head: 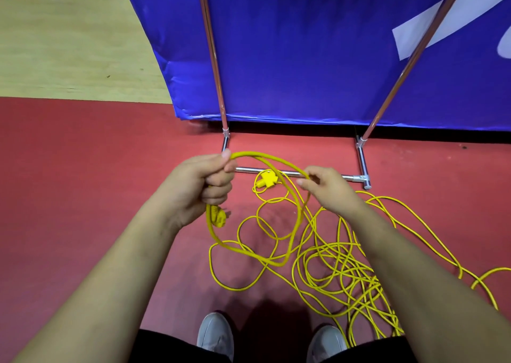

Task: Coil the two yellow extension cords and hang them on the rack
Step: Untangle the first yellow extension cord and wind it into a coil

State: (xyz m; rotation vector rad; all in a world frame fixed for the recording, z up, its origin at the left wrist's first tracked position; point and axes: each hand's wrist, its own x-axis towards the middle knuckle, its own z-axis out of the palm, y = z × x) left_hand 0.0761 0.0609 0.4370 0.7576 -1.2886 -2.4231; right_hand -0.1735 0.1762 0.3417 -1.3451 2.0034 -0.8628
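My left hand (206,187) grips the top of a loop of yellow extension cord (293,219), and the cord's yellow plug (218,216) hangs just below my fist. My right hand (327,187) pinches the same cord where it runs down toward the floor. The loop hangs between my hands, above a loose tangle of yellow cord (343,268) spread over the red floor. A yellow socket end (266,180) lies on the floor by the chrome rack (362,158), whose base bar and two uprights stand right in front of me.
A blue banner (304,47) stands behind the rack's uprights. Pale wooden flooring (69,45) lies at the upper left beyond the red floor (83,169). My two grey shoes (217,335) stand at the bottom edge, close to the cord tangle.
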